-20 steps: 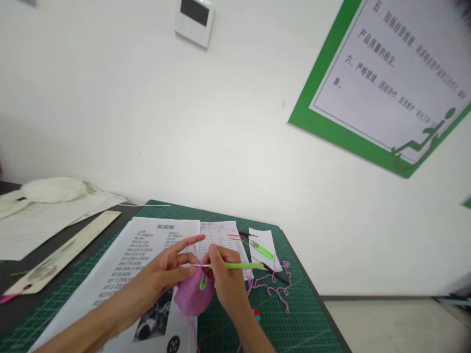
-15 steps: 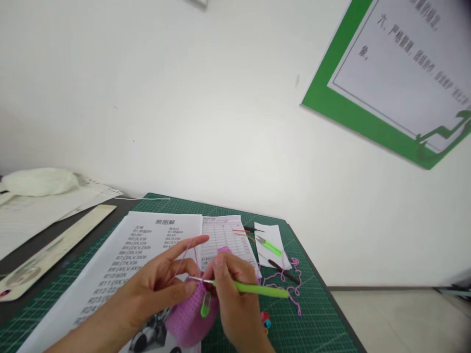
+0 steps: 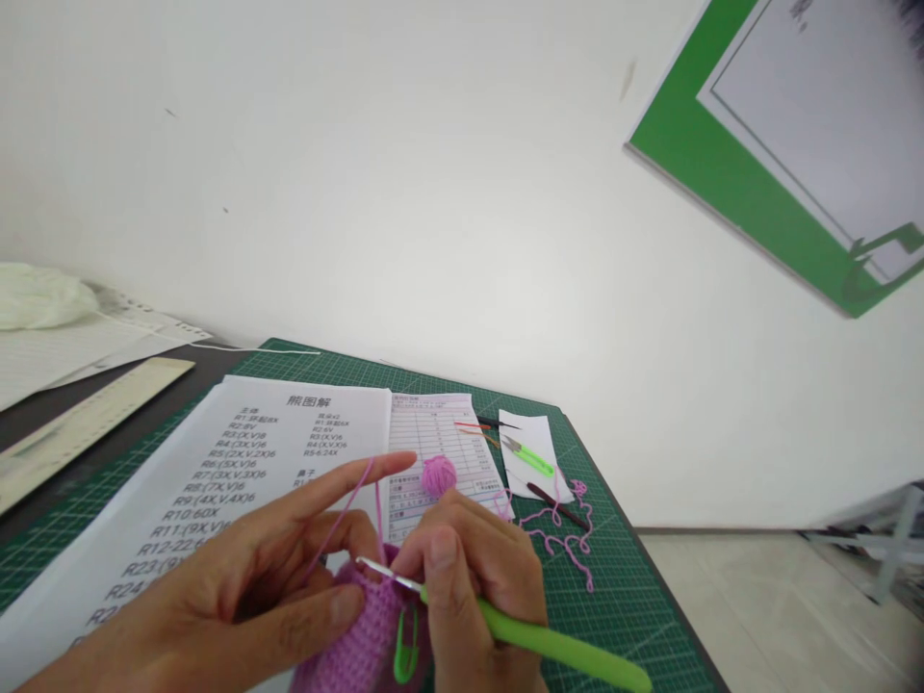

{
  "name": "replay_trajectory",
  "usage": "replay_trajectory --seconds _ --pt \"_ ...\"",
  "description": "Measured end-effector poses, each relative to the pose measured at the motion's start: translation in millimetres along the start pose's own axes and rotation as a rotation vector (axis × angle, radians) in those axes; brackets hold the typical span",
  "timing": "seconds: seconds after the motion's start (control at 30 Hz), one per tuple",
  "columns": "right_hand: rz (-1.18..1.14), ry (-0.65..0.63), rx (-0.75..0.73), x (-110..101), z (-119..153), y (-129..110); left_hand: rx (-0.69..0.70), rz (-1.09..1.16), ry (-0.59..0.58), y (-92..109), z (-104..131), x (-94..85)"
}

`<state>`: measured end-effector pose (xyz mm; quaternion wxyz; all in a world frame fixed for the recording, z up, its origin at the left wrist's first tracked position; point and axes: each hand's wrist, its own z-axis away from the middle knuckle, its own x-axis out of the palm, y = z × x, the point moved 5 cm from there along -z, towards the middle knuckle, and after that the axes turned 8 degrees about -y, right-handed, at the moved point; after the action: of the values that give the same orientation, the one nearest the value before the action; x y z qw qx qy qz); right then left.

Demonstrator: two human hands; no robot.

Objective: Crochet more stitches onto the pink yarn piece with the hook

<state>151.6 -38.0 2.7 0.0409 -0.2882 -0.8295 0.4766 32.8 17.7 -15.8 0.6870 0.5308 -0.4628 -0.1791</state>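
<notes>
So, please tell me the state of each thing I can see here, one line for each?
left hand: holds the pink crochet piece, yarn over the raised forefinger
right hand: grips the crochet hook, tip at the piece's edge
green marker clip: hangs closed on the piece
pink ball: lies on the papers
snips: lie closed on a white slip
loose pink yarn: tangled on the mat

A pink crochet piece (image 3: 361,635), a lime-green hook handle (image 3: 563,647) and a dark green, pale-gridded cutting mat (image 3: 621,616).
</notes>
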Motion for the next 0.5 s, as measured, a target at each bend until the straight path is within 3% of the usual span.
replay_trajectory --seconds 0.3,0.5 --pt "0.072 -0.131 -0.075 -4.5 -11.0 -15.4 -0.052 0.028 0.071 -1.6 1.7 -0.3" --pt "0.108 -0.332 -0.071 -9.4 -13.2 -10.5 -0.054 0.068 0.091 -3.8 3.9 -0.4"
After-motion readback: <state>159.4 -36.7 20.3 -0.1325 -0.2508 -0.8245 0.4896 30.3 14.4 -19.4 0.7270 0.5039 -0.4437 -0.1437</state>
